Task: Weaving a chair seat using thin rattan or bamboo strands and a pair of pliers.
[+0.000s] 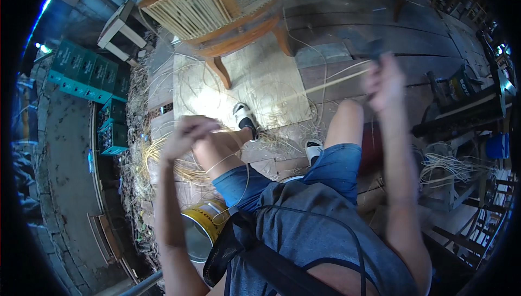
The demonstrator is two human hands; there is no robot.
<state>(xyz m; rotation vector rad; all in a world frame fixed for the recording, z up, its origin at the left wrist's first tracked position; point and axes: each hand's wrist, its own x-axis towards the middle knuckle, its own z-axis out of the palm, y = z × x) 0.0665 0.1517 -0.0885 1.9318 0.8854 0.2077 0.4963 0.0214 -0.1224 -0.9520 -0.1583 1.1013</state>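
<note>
My right hand [385,83] is raised at the right, blurred by motion. Its fingers are closed round a dark tool [373,48], too smeared to name. A pale cane strand [339,80] runs from beside this hand down to the left, fading over the bright sheet. Over my left knee, my left hand [191,133] is closed, fingers pressed together on a thin strand that loops down past my thigh. Ahead stands a wooden chair [252,36] with a partly woven cane back and seat.
A pale sheet [287,81] lies under the chair, with loose strands about. A yellow bucket [209,217] stands by my left thigh. Bundles of cane [448,167] rest at the right. Green crates [89,71] are stacked at the left near a small white stool [120,33].
</note>
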